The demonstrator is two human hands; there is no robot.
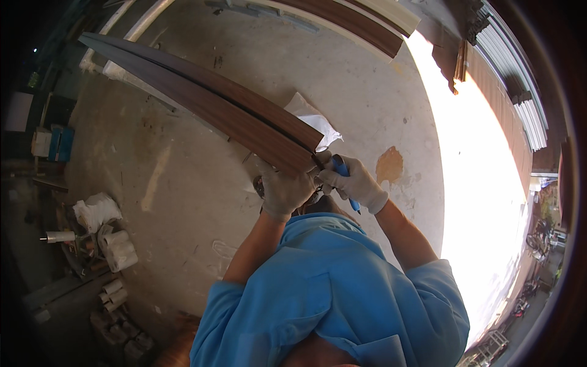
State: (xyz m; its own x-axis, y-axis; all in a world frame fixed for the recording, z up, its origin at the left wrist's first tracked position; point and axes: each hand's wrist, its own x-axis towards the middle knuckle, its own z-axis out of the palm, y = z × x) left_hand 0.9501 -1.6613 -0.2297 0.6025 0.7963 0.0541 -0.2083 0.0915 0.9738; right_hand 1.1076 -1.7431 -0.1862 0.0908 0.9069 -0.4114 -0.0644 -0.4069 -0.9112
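Observation:
Two long dark-brown boards or profiles (238, 122) lie side by side, with a dark gap between them. They run from the upper left to a near end in front of my body. My left hand (286, 192), in a pale glove, is closed at that near end, its fingers partly hidden. My right hand (361, 185), also gloved, is wrapped round a blue-handled tool (340, 165) just right of the board end. The tool's exact kind cannot be made out. A white crumpled sheet or bag (327, 131) shows beyond the board end.
Pale rails (137, 21) stand under the boards' far end. More brown boards (361, 27) lie at the top. White wrapped rolls (119, 248) and a blue box (61, 144) are at the left. Bright sunlight (477, 183) falls on the floor at right, near stacked metal profiles (510, 61).

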